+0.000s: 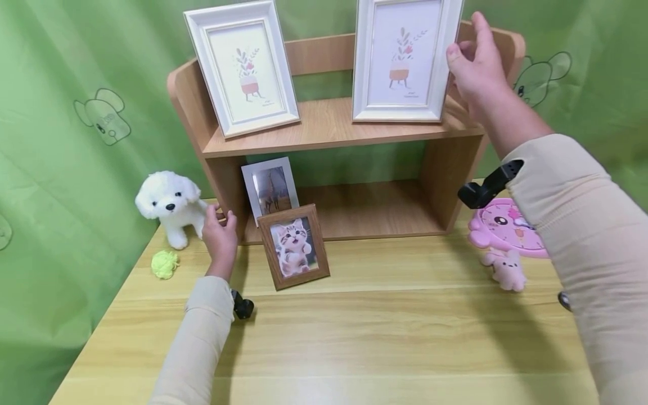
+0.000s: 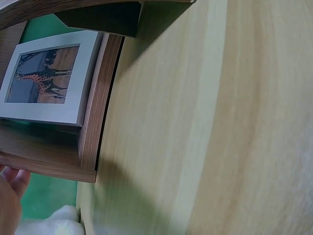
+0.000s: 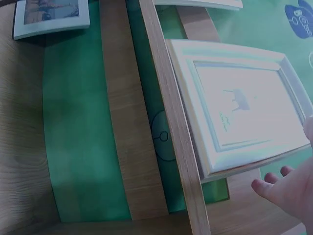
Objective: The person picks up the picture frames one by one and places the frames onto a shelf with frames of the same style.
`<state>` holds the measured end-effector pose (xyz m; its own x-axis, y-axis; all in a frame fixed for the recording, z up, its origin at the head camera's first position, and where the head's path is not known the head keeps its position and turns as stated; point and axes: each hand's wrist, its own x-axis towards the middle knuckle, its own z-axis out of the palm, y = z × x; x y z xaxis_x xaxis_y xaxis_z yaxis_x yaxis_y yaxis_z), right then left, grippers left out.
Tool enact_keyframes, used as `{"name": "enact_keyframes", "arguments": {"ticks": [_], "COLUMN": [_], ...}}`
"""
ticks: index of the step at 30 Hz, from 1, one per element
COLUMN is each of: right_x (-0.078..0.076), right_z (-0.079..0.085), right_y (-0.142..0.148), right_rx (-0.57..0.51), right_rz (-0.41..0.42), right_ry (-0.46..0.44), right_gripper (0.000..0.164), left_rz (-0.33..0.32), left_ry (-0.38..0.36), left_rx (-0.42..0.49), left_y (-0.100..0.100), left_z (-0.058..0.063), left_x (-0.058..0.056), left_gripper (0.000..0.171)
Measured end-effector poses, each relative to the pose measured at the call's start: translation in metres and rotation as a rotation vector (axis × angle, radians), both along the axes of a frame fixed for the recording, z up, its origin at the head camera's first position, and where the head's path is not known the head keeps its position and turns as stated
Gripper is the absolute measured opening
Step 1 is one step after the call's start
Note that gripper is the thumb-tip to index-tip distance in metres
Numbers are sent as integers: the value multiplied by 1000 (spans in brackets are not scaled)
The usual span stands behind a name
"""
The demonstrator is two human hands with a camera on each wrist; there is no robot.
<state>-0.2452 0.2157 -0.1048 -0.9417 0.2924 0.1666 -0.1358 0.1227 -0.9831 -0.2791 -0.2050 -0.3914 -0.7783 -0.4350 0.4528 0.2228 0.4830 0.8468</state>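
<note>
My right hand point(image 1: 478, 73) is at the right edge of a white picture frame point(image 1: 404, 112) on the upper board of a wooden shelf point(image 1: 324, 126). Its thumb is right at the frame's edge and the index finger points up. In the right wrist view its other fingers point(image 3: 275, 185) show loosely bent beside the frame. My left hand point(image 1: 220, 239) is by the shelf's lower left side, its fingertips point(image 2: 20, 180) right at the side panel's edge. Close to it, a brown frame point(image 1: 320, 250) with a kitten picture leans before a smaller white frame point(image 1: 253, 194) with a giraffe picture.
A second large white frame point(image 1: 205, 42) stands at the upper left. A white plush dog point(image 1: 169, 194) and a yellow-green yarn ball point(image 1: 164, 264) are left of the shelf. To the right lie a pink clock point(image 1: 486, 225) and a small pink plush point(image 1: 508, 270).
</note>
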Motion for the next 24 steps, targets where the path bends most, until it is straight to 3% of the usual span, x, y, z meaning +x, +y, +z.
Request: {"name": "enact_keyframes", "arguments": {"ticks": [5,9,16,24], "right_x": [12,27,49,62], "right_z": [-1,-7,-22,-49], "right_y": [-7,-14,-25,-33], "right_rx": [207,293,298,329], "right_rz": [-72,-120,-164,-114], "right_ry": [57,162,315,429], "right_gripper": [66,66,60,56], "left_rz": [-3,-4,-6,-4], "left_ry": [20,12,-2,-5], "left_rx": [2,-5,1,-7], "left_y": [-1,0,0,0], "left_z": [-1,-1,1,1], "left_x": [0,1,2,1], "left_gripper": [24,25,26,26]}}
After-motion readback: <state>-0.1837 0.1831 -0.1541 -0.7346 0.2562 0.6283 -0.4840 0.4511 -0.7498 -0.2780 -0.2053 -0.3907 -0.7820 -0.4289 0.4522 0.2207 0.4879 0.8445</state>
